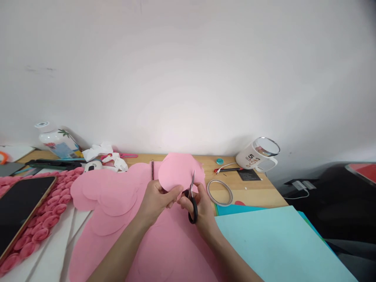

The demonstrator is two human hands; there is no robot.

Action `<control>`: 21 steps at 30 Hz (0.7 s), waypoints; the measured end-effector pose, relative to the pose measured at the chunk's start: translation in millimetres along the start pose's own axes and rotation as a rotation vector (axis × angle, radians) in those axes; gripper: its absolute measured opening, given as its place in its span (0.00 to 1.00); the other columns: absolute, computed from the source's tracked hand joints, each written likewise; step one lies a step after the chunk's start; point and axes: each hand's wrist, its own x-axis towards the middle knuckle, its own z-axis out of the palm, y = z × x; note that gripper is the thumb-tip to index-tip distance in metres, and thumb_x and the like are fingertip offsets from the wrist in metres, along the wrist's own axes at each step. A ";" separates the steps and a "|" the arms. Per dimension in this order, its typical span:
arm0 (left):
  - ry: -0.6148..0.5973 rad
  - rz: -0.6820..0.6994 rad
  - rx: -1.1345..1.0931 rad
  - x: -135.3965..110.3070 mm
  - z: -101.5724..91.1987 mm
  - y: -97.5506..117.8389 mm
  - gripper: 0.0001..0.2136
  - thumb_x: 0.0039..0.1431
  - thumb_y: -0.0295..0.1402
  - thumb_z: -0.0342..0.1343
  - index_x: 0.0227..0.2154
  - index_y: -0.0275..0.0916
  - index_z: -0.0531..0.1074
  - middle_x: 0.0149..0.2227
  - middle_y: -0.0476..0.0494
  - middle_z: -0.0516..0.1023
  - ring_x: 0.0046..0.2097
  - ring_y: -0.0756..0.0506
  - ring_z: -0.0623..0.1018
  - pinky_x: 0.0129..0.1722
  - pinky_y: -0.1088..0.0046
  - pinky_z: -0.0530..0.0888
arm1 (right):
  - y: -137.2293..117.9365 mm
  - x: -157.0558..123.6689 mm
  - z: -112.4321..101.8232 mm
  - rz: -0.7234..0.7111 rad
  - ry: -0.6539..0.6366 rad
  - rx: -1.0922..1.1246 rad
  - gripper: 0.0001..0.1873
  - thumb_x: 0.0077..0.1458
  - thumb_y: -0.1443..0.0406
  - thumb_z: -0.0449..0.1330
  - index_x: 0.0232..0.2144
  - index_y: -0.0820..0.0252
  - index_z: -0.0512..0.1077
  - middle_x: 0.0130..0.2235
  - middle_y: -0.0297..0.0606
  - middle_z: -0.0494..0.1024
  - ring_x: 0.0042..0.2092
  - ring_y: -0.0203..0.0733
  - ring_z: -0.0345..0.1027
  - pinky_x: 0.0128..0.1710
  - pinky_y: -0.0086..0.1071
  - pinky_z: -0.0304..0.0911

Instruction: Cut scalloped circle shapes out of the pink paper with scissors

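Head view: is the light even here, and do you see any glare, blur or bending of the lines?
In the head view the light is soft and even, with faint shadows behind the mug and bottle; the mug's rim shines bright; the scissors and pink paper circle are sharp; the wide lens bends the table edge.

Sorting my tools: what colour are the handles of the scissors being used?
Black, clearest in the head view: scissors in the right hand.
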 end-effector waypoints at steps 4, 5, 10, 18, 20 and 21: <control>0.006 0.006 0.017 1.0 0.2 -0.4 0.16 0.45 0.31 0.55 0.08 0.38 0.59 0.10 0.56 0.58 0.17 0.55 0.58 0.19 0.76 0.57 | -1.7 0.0 1.1 0.006 0.032 -0.072 0.20 0.43 0.64 0.61 0.37 0.56 0.56 0.20 0.23 0.62 0.22 0.32 0.53 0.20 0.25 0.47; 0.005 0.005 0.016 1.2 0.2 -1.0 0.16 0.45 0.31 0.55 0.08 0.38 0.59 0.10 0.55 0.58 0.17 0.55 0.59 0.19 0.76 0.58 | -2.3 -0.1 1.5 0.006 0.039 -0.083 0.20 0.43 0.64 0.61 0.37 0.56 0.56 0.19 0.23 0.62 0.22 0.32 0.54 0.20 0.25 0.48; 0.007 0.004 0.015 1.4 -1.4 -4.5 0.16 0.45 0.33 0.56 0.09 0.38 0.59 0.10 0.55 0.59 0.17 0.54 0.59 0.19 0.75 0.58 | -4.0 -0.4 2.0 0.016 0.034 -0.094 0.20 0.42 0.65 0.59 0.38 0.56 0.55 0.17 0.22 0.63 0.21 0.32 0.54 0.19 0.25 0.49; 0.004 0.006 0.001 1.9 -1.2 -2.0 0.16 0.45 0.33 0.56 0.09 0.38 0.58 0.10 0.55 0.59 0.17 0.54 0.60 0.19 0.75 0.58 | -6.8 -2.3 1.8 0.035 0.054 -0.153 0.19 0.43 0.64 0.58 0.38 0.56 0.56 0.16 0.22 0.64 0.19 0.33 0.57 0.19 0.25 0.51; 0.008 0.002 -0.008 1.8 -0.7 -0.9 0.16 0.45 0.33 0.56 0.09 0.38 0.59 0.10 0.55 0.59 0.17 0.54 0.60 0.19 0.75 0.58 | -7.6 -2.7 2.0 0.035 0.061 -0.159 0.18 0.43 0.64 0.58 0.38 0.56 0.57 0.16 0.22 0.64 0.19 0.34 0.58 0.19 0.25 0.52; 0.010 0.000 -0.010 1.7 -0.5 -0.5 0.16 0.44 0.33 0.56 0.09 0.38 0.59 0.10 0.55 0.59 0.16 0.54 0.60 0.19 0.76 0.58 | -8.0 -2.8 2.1 0.038 0.066 -0.160 0.18 0.43 0.64 0.58 0.38 0.56 0.57 0.16 0.22 0.64 0.19 0.34 0.59 0.19 0.25 0.53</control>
